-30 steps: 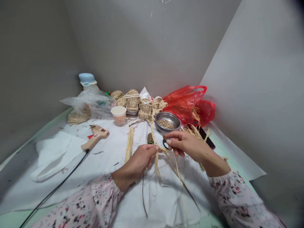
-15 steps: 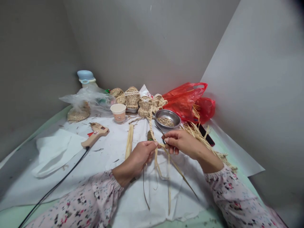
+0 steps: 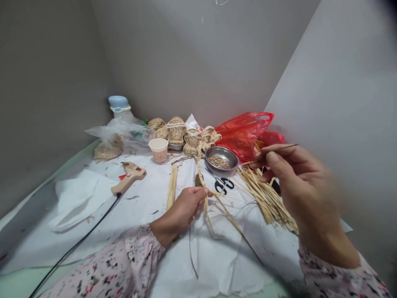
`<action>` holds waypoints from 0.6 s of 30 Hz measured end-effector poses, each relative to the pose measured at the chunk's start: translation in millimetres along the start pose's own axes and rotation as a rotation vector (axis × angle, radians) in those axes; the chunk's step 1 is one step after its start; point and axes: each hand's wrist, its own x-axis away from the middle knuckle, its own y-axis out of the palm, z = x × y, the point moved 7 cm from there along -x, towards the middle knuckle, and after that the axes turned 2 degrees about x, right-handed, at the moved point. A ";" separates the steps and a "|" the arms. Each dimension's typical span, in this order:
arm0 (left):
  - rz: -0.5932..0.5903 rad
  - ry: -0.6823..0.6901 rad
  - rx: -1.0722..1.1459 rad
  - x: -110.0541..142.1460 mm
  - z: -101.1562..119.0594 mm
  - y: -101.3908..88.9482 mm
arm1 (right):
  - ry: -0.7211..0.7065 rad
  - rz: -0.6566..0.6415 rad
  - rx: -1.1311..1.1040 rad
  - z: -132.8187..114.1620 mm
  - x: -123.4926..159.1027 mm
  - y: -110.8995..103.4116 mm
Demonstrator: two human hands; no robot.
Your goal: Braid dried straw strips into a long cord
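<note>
Pinching a straw braid (image 3: 200,174) tightly in the left hand (image 3: 186,205) below a steel bowl (image 3: 221,161), gripping a thin straw strand (image 3: 287,146) closed in the raised right hand (image 3: 299,186) right of the bowl; scissors (image 3: 221,185) lying just below it, loose straw (image 3: 266,198) to its lower right.

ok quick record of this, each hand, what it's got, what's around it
left hand: grips a straw braid near its loose ends
right hand: raised, blurred, pinching a thin straw strand
nearby: black-handled scissors, loose straw pile, steel bowl
further back: woven straw slippers, hot glue gun, paper cup, red plastic bag
surface: white cloth
</note>
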 end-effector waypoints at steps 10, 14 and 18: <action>-0.013 -0.004 0.002 1.8 1.4 0.4 | -0.180 0.057 0.152 -35.6 15.6 -9.2; -0.014 -0.016 0.020 2.7 1.6 2.2 | -0.252 -0.162 0.250 -42.0 15.9 0.5; -0.025 0.011 0.035 1.2 1.8 3.2 | -0.240 -0.758 0.348 -28.4 36.5 36.3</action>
